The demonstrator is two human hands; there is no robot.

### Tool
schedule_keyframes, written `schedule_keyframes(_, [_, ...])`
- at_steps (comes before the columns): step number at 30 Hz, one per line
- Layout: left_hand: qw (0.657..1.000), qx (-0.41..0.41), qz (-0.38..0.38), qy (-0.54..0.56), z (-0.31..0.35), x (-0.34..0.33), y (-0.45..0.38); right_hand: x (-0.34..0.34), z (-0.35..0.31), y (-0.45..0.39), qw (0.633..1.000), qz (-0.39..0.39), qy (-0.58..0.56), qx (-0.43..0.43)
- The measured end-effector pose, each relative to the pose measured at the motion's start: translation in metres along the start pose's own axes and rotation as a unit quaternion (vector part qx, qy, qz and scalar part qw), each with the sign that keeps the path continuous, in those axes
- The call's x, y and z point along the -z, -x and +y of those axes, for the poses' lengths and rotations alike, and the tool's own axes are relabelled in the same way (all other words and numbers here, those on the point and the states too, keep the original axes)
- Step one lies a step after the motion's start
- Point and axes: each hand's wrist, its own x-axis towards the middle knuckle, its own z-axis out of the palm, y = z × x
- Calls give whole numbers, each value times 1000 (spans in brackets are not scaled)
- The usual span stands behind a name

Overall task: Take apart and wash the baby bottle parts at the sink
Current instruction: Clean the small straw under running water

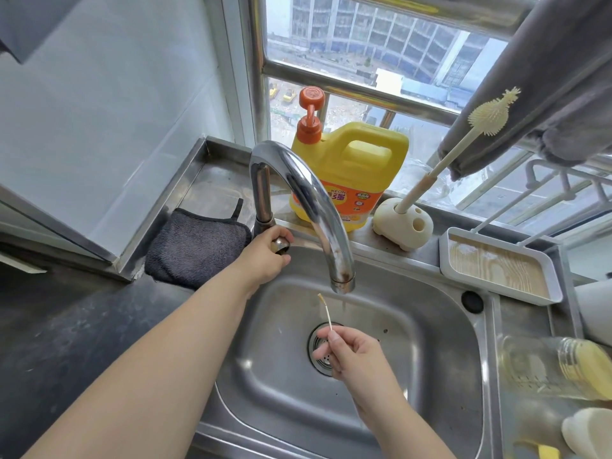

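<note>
**Thin brush may slip when water starts**

The left hand (pixel 268 256) grips the tap handle (pixel 280 245). The right hand (pixel 351 354) pinches a thin brush (pixel 325 311) under the spout (pixel 342 279), over the drain (pixel 323 351). A sudden strong flow could knock it loose. The bottle (pixel 556 372) lies right of the sink (pixel 430 326).

You can read only one word for certain: "KEON", printed in small capitals on the front label of the yellow detergent jug (pixel 351 167), which stands just behind the faucet (pixel 308 207). The faucet's curved spout covers the left part of that label, so you see the word just to the right of the spout. Below it sit large coloured characters, partly hidden by the spout and too blurred for you to make out. To the right of the spout, further along the same label, you see a few small round badges and a small banner, none of them legible. Nothing else in view carries readable writing.
</note>
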Motion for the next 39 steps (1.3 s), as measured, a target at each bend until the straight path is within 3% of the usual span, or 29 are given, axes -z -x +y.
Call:
schedule_keyframes(7, [1000, -8, 11, -10, -7, -1, -6, -2, -3, -5, 1000, -2, 3, 8])
schedule_keyframes(13, [995, -30, -42, -90, -3, 9, 9, -5, -7, -9, 1000, -7, 24, -7])
schedule_keyframes(15, [989, -41, 2, -140, 6, 11, 29, -6, -9, -12, 1000, -10, 24, -3])
schedule_keyframes(17, [983, -33, 92, -153, 8, 6, 57, -10, -11, -11, 999, -20, 28, 2])
schedule_keyframes(19, [989, 5, 107, -102, 6, -3, 83, -15, -11, -10, 999, -33, 40, 6])
schedule_keyframes(23, [989, 51, -11, 137, 2, -21, 116, -25, -11, -9, 996, -63, 65, 13])
schedule_keyframes(27, [969, 99, 23, 224, 2, -25, 117, -32, -9, -9, 991, -77, 102, 26])
schedule_keyframes(32, [970, 92, 40, 222, -7, -20, 116, -33, -4, -13, 986, -122, 112, 10])
schedule_keyframes(35, [980, 66, 70, 173, -15, -13, 110, -21, -8, -29, 993, -84, 86, -1])
schedule_keyframes(39, [986, 51, 54, 152, -15, -4, 108, -18, -29, -65, 996, -69, 61, -3])
